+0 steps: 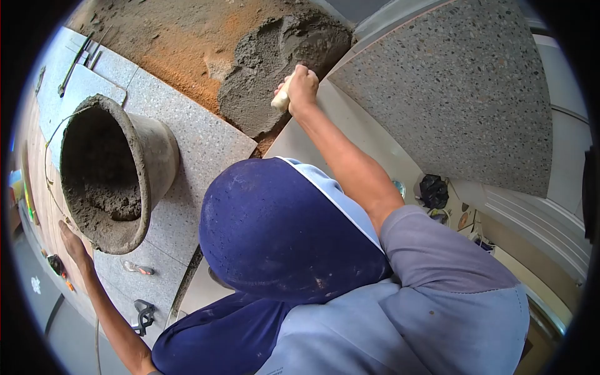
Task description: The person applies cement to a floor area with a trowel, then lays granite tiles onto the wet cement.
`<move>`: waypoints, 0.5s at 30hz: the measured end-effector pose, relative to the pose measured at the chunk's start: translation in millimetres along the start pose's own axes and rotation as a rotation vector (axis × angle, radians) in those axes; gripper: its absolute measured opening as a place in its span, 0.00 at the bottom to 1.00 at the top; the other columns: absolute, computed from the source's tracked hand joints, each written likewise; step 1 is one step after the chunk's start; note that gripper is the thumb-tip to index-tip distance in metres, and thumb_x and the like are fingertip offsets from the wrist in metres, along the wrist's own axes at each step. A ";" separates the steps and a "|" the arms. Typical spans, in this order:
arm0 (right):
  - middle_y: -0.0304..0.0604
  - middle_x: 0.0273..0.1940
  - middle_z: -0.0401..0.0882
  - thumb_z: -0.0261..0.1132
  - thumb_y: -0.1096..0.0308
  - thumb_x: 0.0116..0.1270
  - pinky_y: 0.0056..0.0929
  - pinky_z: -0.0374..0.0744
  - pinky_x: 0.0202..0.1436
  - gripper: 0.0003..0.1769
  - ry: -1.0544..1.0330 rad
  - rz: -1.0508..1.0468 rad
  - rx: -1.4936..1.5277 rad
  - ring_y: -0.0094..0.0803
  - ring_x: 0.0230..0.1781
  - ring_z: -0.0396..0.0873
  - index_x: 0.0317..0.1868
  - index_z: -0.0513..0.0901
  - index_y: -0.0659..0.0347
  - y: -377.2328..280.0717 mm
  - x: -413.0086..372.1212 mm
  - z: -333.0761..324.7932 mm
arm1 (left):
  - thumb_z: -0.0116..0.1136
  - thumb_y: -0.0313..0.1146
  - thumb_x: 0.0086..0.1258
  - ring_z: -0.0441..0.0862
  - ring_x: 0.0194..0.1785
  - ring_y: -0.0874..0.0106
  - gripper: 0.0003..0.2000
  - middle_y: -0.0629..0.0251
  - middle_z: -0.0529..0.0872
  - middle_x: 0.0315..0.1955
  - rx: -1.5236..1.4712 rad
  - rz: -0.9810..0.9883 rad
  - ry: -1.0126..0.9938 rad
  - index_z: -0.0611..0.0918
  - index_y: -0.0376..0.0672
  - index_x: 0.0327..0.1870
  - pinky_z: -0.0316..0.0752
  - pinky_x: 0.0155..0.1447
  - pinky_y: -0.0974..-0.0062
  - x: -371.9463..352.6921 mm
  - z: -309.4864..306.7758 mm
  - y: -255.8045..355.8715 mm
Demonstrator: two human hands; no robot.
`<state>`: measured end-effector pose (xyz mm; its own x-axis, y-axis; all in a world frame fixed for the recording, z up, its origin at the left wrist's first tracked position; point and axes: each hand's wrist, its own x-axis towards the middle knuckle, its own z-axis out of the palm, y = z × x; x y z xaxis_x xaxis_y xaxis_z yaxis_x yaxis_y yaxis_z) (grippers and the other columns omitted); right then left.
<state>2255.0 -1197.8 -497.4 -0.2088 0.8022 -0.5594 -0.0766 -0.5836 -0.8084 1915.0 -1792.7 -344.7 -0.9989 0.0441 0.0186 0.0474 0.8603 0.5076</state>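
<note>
My right hand [303, 90] is wrapped round the pale, thick handle of a trowel [281, 100]; its blade is hidden. The fist is over the near edge of a patch of wet grey mortar [253, 78], spread on sandy ground. On my left, a mortar-caked bucket [159, 150] with grey mix inside stands on speckled tiles [169, 112], its thin wire handle hanging outward. Beside the bucket's lower rim is my left hand [75, 247], seen edge-on with its fingers stretched out close to the wire.
A large speckled slab [456, 94] rises at the right beside the mortar. A small hand tool [139, 268] and a black clamp-like tool [144, 315] lie on the left tiles. Dark bars [75, 65] rest at the upper left. A black plastic bag [433, 190] sits at the right.
</note>
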 end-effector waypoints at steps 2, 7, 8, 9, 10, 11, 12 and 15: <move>0.49 0.30 0.72 0.51 0.60 0.73 0.43 0.80 0.18 0.14 -0.022 0.064 -0.082 0.39 0.19 0.77 0.43 0.67 0.64 25.2 2.2 -4.2 | 0.35 0.58 0.83 0.59 0.81 0.56 0.37 0.46 0.65 0.77 -0.008 -0.031 -0.007 0.63 0.32 0.78 0.52 0.82 0.67 2.1 -3.2 -12.6; 0.48 0.29 0.73 0.51 0.61 0.73 0.41 0.80 0.17 0.13 -0.134 0.098 -0.113 0.37 0.18 0.77 0.43 0.68 0.66 14.1 -35.0 22.9 | 0.35 0.56 0.84 0.58 0.82 0.56 0.36 0.48 0.64 0.78 -0.043 -0.089 -0.024 0.63 0.33 0.78 0.52 0.82 0.67 9.2 2.1 -12.6; 0.48 0.29 0.74 0.52 0.61 0.73 0.40 0.80 0.17 0.13 -0.154 0.087 -0.125 0.36 0.18 0.77 0.43 0.68 0.66 8.9 -40.6 24.5 | 0.35 0.56 0.84 0.58 0.82 0.56 0.36 0.48 0.64 0.78 -0.029 -0.067 -0.016 0.63 0.33 0.78 0.52 0.82 0.67 7.6 2.1 -5.0; 0.47 0.29 0.74 0.53 0.62 0.73 0.39 0.80 0.17 0.13 -0.176 0.077 -0.138 0.35 0.18 0.77 0.43 0.68 0.66 4.1 -44.8 23.6 | 0.35 0.56 0.84 0.58 0.82 0.56 0.35 0.48 0.64 0.78 -0.016 -0.046 -0.009 0.63 0.33 0.78 0.51 0.82 0.67 6.9 1.7 -0.6; 0.47 0.29 0.74 0.54 0.62 0.73 0.39 0.80 0.16 0.13 -0.198 0.067 -0.152 0.35 0.18 0.77 0.43 0.69 0.66 -0.2 -48.0 21.7 | 0.35 0.56 0.84 0.58 0.82 0.56 0.35 0.48 0.64 0.78 0.012 0.013 -0.007 0.63 0.34 0.78 0.52 0.82 0.67 8.1 -0.4 -0.1; 0.45 0.28 0.74 0.55 0.62 0.73 0.36 0.80 0.16 0.13 -0.173 0.023 -0.218 0.33 0.18 0.77 0.42 0.69 0.66 -5.0 -47.0 19.7 | 0.35 0.57 0.84 0.58 0.82 0.56 0.35 0.48 0.64 0.78 0.013 0.023 -0.001 0.63 0.34 0.78 0.52 0.82 0.67 7.7 -0.8 1.2; 0.45 0.28 0.74 0.55 0.62 0.73 0.36 0.80 0.16 0.13 -0.189 -0.029 -0.284 0.33 0.18 0.77 0.42 0.69 0.66 -7.3 -41.7 14.7 | 0.35 0.57 0.84 0.58 0.82 0.56 0.35 0.48 0.64 0.77 0.017 0.029 0.005 0.64 0.34 0.78 0.52 0.82 0.67 3.1 -1.6 7.7; 0.44 0.28 0.75 0.57 0.60 0.73 0.34 0.80 0.17 0.14 -0.236 -0.072 -0.365 0.31 0.19 0.78 0.42 0.71 0.65 -16.2 -32.7 6.8 | 0.34 0.57 0.84 0.59 0.81 0.55 0.36 0.47 0.65 0.77 0.006 0.025 0.007 0.64 0.32 0.77 0.52 0.82 0.67 -1.4 -1.3 6.7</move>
<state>2256.5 -1215.4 -464.7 -0.4358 0.7635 -0.4766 0.2416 -0.4109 -0.8791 1916.7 -1787.7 -340.2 -0.9974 0.0621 0.0367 0.0721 0.8619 0.5019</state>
